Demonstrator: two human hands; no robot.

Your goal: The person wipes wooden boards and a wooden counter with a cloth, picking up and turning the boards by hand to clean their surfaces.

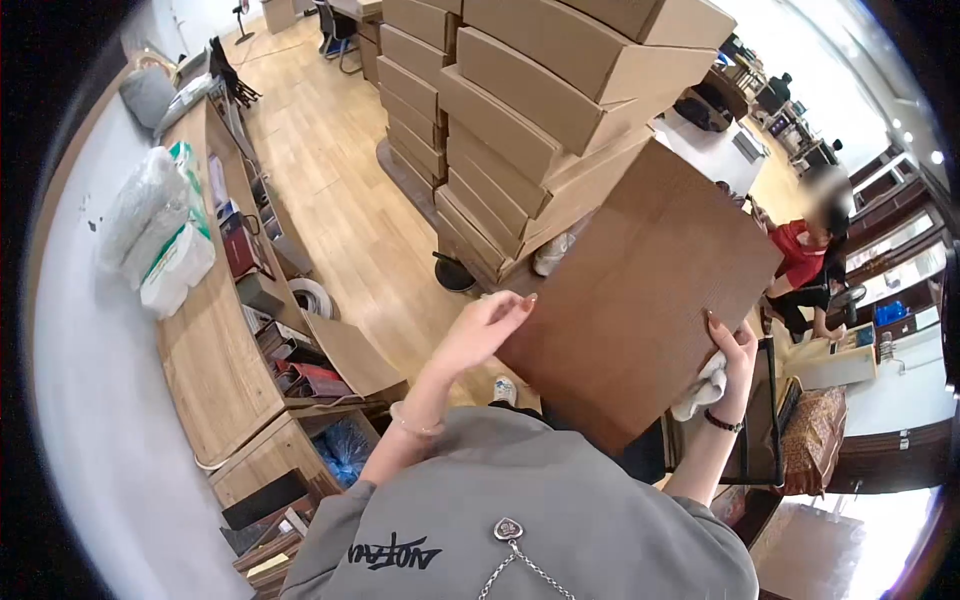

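While the board (640, 270) slants between the hands in the head view, its long axis runs away from the body, toward far right. Right hand (738, 352) closed on its right edge, thumb on face, cloth (704, 388) bunched beneath. Left hand (482, 325) half-curled, fingertips at left edge; grip uncertain.

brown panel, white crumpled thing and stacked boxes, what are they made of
Brown panel: perhaps wood laminate or leatherette, faint sheen on its streaked surface. White crumpled thing: maybe fabric or tissue, matte, softly bunched. Stacked boxes: likely cardboard, matte tan with creased folds.
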